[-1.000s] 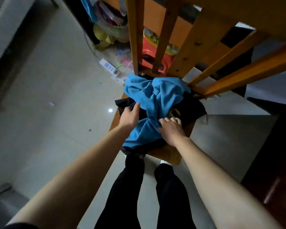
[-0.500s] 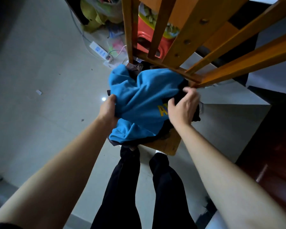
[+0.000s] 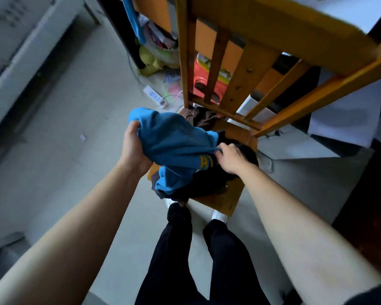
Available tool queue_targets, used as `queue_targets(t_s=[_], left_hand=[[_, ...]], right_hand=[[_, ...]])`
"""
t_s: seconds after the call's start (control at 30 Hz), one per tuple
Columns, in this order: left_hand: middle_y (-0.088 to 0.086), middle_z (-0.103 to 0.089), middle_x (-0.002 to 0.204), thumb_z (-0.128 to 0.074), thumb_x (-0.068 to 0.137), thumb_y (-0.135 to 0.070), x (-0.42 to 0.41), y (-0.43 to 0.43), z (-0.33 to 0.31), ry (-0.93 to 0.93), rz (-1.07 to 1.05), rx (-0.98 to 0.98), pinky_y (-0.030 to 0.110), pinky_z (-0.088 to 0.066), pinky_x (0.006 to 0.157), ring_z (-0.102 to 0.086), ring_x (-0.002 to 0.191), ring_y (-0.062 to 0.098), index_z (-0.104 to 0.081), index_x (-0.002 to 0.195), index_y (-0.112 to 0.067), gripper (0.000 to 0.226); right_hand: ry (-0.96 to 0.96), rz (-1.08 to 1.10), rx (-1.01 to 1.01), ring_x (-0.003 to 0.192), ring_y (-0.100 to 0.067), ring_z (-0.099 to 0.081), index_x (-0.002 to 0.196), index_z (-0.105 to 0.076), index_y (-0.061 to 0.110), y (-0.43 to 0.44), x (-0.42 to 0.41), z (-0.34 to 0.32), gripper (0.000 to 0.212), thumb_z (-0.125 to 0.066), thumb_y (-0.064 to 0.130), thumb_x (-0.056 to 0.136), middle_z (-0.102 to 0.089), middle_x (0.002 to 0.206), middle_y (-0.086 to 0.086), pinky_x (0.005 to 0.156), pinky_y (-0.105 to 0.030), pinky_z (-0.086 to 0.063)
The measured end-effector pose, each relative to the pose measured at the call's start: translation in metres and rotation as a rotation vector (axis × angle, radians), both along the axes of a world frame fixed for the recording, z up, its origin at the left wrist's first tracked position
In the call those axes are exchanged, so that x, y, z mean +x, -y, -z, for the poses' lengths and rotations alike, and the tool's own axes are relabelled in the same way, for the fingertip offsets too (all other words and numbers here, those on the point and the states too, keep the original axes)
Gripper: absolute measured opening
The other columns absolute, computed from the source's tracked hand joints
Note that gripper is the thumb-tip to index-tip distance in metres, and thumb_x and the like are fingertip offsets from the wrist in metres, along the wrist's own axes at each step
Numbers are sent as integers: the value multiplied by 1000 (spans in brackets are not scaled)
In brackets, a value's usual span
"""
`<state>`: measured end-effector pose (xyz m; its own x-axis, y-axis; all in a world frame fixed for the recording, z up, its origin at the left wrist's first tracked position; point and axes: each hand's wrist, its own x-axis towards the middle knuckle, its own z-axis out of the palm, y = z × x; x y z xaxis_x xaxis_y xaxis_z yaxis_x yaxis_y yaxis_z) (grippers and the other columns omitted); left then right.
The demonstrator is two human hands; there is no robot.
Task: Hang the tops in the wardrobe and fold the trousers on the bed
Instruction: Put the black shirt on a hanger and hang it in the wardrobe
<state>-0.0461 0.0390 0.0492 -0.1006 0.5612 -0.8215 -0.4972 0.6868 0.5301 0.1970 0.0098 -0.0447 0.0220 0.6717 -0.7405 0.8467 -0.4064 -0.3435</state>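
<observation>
A crumpled blue top [image 3: 174, 146] with yellow lettering lies on a heap of dark clothes [image 3: 209, 183] on the seat of a wooden chair [image 3: 227, 201]. My left hand [image 3: 133, 148] grips the blue top's left side, lifting it off the heap. My right hand [image 3: 231, 157] pinches the top's right edge near the lettering. A brown garment [image 3: 204, 118] shows at the back of the seat, under the chair's backrest.
The chair's slatted backrest [image 3: 246, 69] rises close in front of me. A white power strip [image 3: 154, 96] with cables and a red plastic stool [image 3: 207, 82] lie on the tiled floor beyond. Cluttered shelves [image 3: 156, 38] stand behind. My legs [image 3: 198, 249] stand before the chair.
Both hands have taken hold of the blue top and raised it to the left off the dark clothes. My right hand slid down to the lettered edge.
</observation>
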Motion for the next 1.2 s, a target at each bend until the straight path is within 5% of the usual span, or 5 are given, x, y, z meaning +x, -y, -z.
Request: queue_targets(t_s=[0.4,0.6,0.73,1.07,1.2], left_hand=[[11,-67,93,-48,94,-52,-32,-17,-259,49,-164,504,39,-55,93,-67,92,26,-62,107,-9,47],[-3,-72,75,-47,101,-29,-44,-5,-344,-150,-157,660,28,-57,68,-69,70,12,-61,94,-16,20],[12,-72,93,-49,90,-16,-47,14,-371,-165,-149,792,37,-56,89,-69,88,24,-62,109,0,29],[11,-75,103,-77,62,-44,-111,85,-348,-412,-437,477,45,-59,86,-73,91,28,-69,113,-10,62],[9,-73,95,-73,75,-36,-148,139,-305,-703,-372,242,32,-53,66,-68,79,23,-70,106,-9,41]], right_hand=[[-398,112,313,94,-23,-59,103,-58,17,-23,-8,-238,51,-56,66,89,-60,96,-2,72,-33,-41],[-409,-200,-115,106,-16,-69,124,-66,25,-34,1,-292,91,-75,84,55,-72,117,3,100,-36,-51],[-325,-340,-334,107,-22,-69,130,-62,15,-31,-10,-319,84,-80,68,67,-71,120,-6,104,-40,-50],[-1176,156,31,116,-28,-66,130,-64,14,-30,-41,-363,37,-62,27,95,-69,125,-12,105,-43,-48],[-744,-43,437,114,-22,-64,125,-62,15,-35,-82,-358,37,-70,20,90,-66,129,-8,107,-40,-47]])
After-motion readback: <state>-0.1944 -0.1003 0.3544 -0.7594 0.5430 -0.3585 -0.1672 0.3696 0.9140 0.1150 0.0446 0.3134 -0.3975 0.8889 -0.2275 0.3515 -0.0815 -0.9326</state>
